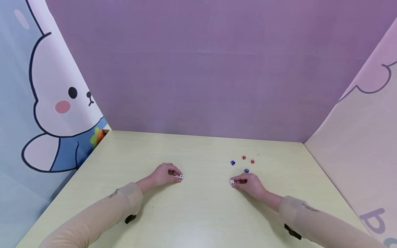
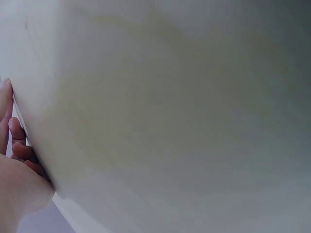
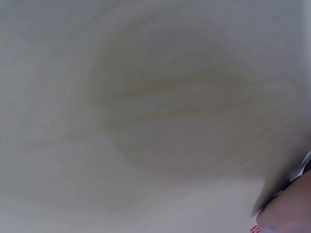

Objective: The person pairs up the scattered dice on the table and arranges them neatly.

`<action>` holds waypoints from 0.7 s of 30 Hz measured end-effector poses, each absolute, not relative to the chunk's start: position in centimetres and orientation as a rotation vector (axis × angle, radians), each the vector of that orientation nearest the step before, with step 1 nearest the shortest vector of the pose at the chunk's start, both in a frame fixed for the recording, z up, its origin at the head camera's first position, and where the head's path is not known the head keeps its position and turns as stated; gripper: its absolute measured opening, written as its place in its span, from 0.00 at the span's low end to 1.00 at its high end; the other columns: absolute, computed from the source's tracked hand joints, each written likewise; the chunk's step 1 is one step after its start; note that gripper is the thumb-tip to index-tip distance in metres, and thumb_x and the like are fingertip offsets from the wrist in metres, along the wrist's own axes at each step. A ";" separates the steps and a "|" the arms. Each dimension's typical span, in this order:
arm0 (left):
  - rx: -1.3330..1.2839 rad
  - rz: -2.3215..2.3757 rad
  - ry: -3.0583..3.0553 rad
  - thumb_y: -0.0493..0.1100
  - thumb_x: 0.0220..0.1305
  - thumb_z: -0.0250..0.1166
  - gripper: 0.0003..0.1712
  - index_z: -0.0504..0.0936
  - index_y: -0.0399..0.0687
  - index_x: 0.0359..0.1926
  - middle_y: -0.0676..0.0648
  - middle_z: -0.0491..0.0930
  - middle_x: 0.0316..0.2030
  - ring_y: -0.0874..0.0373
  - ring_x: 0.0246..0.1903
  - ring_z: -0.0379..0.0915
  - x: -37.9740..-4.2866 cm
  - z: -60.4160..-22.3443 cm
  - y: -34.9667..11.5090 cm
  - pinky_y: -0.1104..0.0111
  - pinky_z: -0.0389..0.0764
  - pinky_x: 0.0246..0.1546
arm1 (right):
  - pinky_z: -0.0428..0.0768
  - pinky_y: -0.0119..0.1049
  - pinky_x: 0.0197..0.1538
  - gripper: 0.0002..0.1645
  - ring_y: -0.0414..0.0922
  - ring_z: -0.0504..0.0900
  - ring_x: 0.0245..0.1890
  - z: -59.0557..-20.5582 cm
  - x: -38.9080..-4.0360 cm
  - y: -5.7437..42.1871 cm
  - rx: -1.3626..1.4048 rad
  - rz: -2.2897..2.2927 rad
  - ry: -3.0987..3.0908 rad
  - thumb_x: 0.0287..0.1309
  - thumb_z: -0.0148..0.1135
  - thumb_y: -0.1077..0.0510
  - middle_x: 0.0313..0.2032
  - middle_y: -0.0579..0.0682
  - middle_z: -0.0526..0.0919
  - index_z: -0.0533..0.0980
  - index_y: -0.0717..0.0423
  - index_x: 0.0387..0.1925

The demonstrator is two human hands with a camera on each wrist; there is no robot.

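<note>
In the head view my left hand pinches a small white die between thumb and fingertips, low over the table left of centre. To the right, my right hand pinches another white die the same way. Just beyond the right hand lie a blue die and a second blue die. Two red dice, one red die and another red die, sit a little farther back. The left wrist view catches the left hand at its edge, its die out of sight.
The pale wooden table runs back to a purple cloth wall. A printed rabbit curtain borders the left side, and a pale pink curtain the right. A faint small mark shows near the red dice.
</note>
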State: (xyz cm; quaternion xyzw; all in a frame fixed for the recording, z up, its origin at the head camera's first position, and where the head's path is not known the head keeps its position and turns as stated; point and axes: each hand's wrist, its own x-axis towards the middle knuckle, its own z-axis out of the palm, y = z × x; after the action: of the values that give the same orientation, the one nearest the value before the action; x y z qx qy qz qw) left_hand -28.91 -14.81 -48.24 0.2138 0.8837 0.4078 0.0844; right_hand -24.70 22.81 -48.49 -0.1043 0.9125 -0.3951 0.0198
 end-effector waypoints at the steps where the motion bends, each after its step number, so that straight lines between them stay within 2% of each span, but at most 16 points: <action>1: 0.638 1.217 2.635 0.44 0.49 0.74 0.11 0.86 0.52 0.36 0.54 0.76 0.31 0.59 0.32 0.67 -28.9 -48.3 -14.8 0.72 0.70 0.33 | 0.73 0.27 0.33 0.14 0.40 0.73 0.31 -48.5 -24.7 22.5 -0.340 -1.226 2.829 0.46 0.73 0.56 0.29 0.43 0.81 0.84 0.49 0.39; 16: 0.631 1.228 2.627 0.45 0.47 0.75 0.11 0.86 0.53 0.35 0.53 0.76 0.30 0.59 0.32 0.68 -29.1 -48.4 -14.9 0.72 0.70 0.34 | 0.74 0.26 0.32 0.14 0.37 0.74 0.28 -48.2 -25.2 16.7 -0.561 -1.279 2.763 0.46 0.72 0.58 0.28 0.43 0.82 0.84 0.54 0.39; 21: 0.640 1.226 2.625 0.45 0.48 0.75 0.11 0.86 0.52 0.35 0.54 0.76 0.31 0.59 0.32 0.68 -29.1 -48.3 -14.9 0.72 0.70 0.34 | 0.74 0.26 0.31 0.14 0.37 0.75 0.27 -48.3 -25.9 15.4 -0.560 -1.278 2.735 0.46 0.73 0.58 0.27 0.42 0.82 0.84 0.52 0.38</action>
State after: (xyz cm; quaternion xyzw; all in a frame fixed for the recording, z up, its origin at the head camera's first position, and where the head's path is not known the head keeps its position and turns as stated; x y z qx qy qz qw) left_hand -29.11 -14.93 -48.34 0.2148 0.8814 0.4116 0.0869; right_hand -25.87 15.36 -48.27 -0.1822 0.8902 -0.4160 0.0359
